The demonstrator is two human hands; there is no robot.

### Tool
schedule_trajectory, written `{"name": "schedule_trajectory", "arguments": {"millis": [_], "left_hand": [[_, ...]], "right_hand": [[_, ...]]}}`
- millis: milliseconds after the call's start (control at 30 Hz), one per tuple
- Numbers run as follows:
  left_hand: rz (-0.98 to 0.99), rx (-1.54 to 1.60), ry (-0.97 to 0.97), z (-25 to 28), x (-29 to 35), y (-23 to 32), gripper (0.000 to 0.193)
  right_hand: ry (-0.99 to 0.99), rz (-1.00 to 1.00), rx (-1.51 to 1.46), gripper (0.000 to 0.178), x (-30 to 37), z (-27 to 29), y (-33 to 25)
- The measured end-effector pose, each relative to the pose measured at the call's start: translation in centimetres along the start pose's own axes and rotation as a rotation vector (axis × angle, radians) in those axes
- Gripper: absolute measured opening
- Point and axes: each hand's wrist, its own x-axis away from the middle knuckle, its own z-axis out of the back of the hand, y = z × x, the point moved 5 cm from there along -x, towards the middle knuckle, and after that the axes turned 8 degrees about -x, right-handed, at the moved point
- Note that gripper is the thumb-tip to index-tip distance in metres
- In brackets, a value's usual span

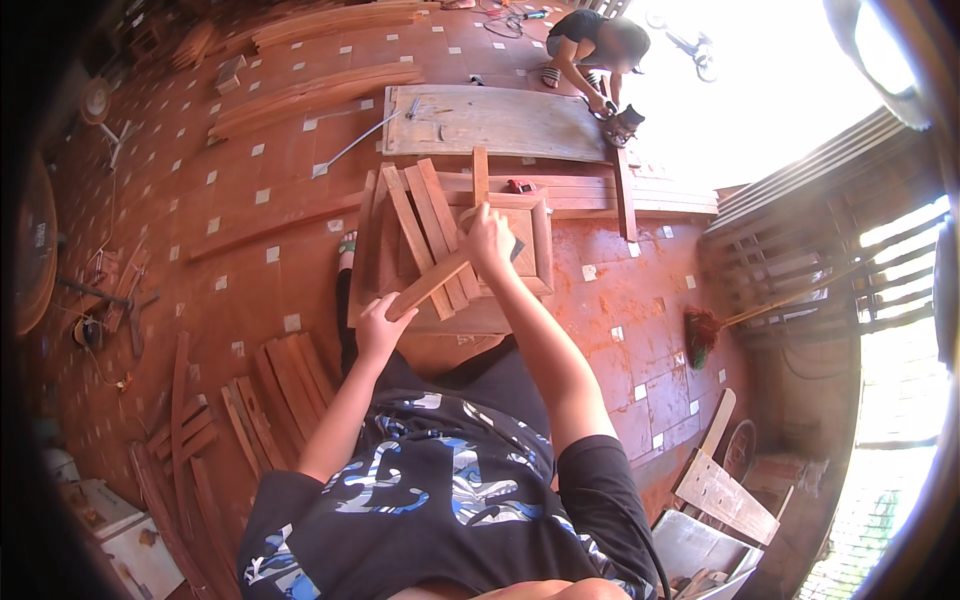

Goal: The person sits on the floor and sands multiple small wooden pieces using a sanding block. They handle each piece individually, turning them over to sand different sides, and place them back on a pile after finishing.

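Reddish-brown strip (432, 286): I am seeing it slanting across loose slats (430, 222) above the wooden panel (543, 240).
Left hand (380, 325): is gripping the strip's near end, fingers wrapped round.
Right hand (488, 240): is bending over the far end; I cannot tell how closed it is or what it is holding.
Co-worker (592, 42): is crouching beside the board (500, 125), handling a dark tool (622, 125).

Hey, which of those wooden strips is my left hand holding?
The strip slanting from your left hand up rightward to your right hand. The strips it crosses lean the opposite way, out of your left hand's grip.
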Motion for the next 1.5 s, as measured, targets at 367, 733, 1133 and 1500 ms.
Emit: {"name": "schedule_trajectory", "arguments": {"millis": [367,733,1133,1500], "left_hand": [[-0.015,0.009,0.000,-0.2,-0.1,-0.1,0.043],[-0.014,-0.045,-0.013,-1.2,-0.5,0.4,0.052],[-0.003,-0.007,-0.014,-1.4,-0.1,-0.7,0.050],[-0.038,-0.015,0.027,-0.8,-0.4,-0.1,0.048]], "right_hand": [[0.048,0.218,-0.106,0.056,8.1,-1.5,-3.6],[0.019,0.027,-0.046,0.059,1.6,0.5,2.0],[-0.055,0.559,-0.082,0.057,8.8,-2.2,-6.9],[-0.012,0.126,-0.006,0.050,-1.6,0.2,2.4]]}}
